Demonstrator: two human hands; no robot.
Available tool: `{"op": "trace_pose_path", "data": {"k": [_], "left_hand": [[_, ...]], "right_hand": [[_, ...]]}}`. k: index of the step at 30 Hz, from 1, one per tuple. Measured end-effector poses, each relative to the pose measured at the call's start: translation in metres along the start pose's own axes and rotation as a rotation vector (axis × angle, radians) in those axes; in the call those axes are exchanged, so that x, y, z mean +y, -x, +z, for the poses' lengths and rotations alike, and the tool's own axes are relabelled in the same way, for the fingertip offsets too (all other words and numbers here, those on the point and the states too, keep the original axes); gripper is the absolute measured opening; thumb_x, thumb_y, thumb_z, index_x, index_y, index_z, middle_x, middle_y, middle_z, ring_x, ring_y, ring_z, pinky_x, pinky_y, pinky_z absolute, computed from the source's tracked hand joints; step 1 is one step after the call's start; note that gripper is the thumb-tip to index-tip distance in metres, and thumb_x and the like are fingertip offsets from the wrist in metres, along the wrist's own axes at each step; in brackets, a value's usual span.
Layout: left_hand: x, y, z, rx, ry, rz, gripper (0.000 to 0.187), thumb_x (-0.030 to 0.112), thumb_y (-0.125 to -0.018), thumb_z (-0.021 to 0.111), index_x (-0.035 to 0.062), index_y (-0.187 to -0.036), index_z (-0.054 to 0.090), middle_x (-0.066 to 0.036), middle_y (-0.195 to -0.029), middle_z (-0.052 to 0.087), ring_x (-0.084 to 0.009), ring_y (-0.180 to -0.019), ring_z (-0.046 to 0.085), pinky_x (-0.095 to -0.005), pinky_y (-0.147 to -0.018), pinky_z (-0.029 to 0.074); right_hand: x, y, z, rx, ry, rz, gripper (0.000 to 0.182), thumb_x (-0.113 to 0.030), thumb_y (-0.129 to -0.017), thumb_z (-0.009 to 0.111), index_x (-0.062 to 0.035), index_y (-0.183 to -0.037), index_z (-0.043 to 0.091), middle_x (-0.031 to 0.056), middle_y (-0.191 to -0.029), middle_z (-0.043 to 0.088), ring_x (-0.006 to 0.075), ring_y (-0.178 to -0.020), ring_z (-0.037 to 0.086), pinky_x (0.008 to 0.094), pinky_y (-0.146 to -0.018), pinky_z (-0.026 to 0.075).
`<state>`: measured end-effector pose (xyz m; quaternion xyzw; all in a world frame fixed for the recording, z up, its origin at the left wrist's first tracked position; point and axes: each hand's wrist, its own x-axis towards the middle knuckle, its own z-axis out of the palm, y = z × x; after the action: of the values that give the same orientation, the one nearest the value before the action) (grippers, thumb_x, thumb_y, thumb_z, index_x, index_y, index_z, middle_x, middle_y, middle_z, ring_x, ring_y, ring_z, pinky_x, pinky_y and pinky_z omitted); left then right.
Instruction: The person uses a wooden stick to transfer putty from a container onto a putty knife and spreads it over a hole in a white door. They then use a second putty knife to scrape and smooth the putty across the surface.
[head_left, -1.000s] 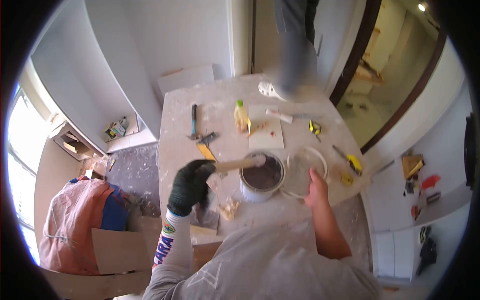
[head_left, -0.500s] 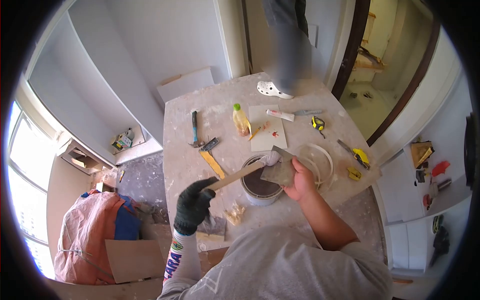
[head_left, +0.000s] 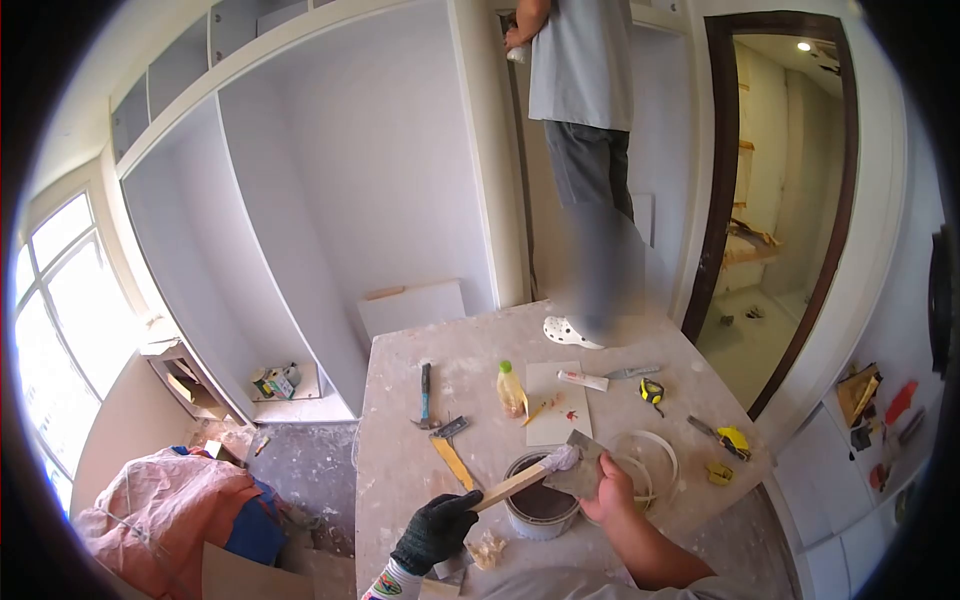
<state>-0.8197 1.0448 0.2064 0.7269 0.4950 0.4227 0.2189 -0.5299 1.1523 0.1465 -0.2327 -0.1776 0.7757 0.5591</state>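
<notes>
My left hand (head_left: 436, 535), in a dark glove, is closed around a wooden stick (head_left: 508, 488) that slants up to the right. A lump of whitish paste (head_left: 563, 458) clings to the stick's far end, touching a flat metal scraper (head_left: 574, 482). Bare, my right hand (head_left: 612, 493) grips that scraper by its right side. Both tools are over an open round can (head_left: 540, 528) with dark contents. Right of the can lies a pale ring-shaped lid (head_left: 672, 465). A crumpled tan scrap (head_left: 487, 550) lies near my left hand.
On the dusty table (head_left: 400, 390) lie a hammer (head_left: 426, 400), a bottle (head_left: 511, 390), a white tube (head_left: 583, 380), a tape measure (head_left: 651, 392) and a yellow utility knife (head_left: 733, 440). Another person (head_left: 585, 130) stands at the far edge, a white clog (head_left: 570, 332) on the tabletop.
The view has tilted up, so the table sits lower and more of the other person shows. Both hands keep their holds, with the pasted stick end still against the scraper.
</notes>
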Motion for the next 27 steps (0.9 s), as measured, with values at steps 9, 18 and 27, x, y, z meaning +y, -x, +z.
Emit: {"op": "trace_pose_path", "data": {"k": [9,18,27], "left_hand": [[0.011,0.001,0.005,-0.005,-0.039,-0.053,0.042,0.004,-0.085,0.074,0.0046,-0.127,0.066,-0.017,-0.095,0.07,-0.0297,-0.085,0.068,-0.0363,-0.077,0.056],[0.033,0.001,0.012,-0.04,-0.162,-0.146,0.039,0.006,-0.086,0.072,0.0067,-0.125,0.067,-0.017,-0.097,0.071,-0.0304,-0.087,0.07,-0.0375,-0.077,0.057],[0.025,0.0,0.031,-0.122,-0.438,-0.078,0.034,0.014,-0.086,0.074,0.0105,-0.119,0.071,-0.016,-0.09,0.071,-0.0298,-0.081,0.07,-0.039,-0.071,0.057]], "right_hand": [[0.008,0.009,-0.002,0.162,-0.07,-0.062,0.045,-0.041,-0.108,0.034,-0.012,-0.137,0.053,0.004,-0.135,0.061,0.0247,-0.123,0.059,0.0471,-0.105,0.045],[0.021,0.003,-0.029,0.199,-0.173,-0.09,0.045,-0.043,-0.107,0.035,-0.0147,-0.134,0.057,0.0021,-0.132,0.064,0.0243,-0.118,0.062,0.0436,-0.097,0.049],[-0.023,0.007,-0.027,0.053,-0.278,-0.214,0.045,-0.037,-0.108,0.036,-0.0065,-0.137,0.052,0.0083,-0.132,0.062,0.0261,-0.12,0.06,0.0458,-0.106,0.046]]}}
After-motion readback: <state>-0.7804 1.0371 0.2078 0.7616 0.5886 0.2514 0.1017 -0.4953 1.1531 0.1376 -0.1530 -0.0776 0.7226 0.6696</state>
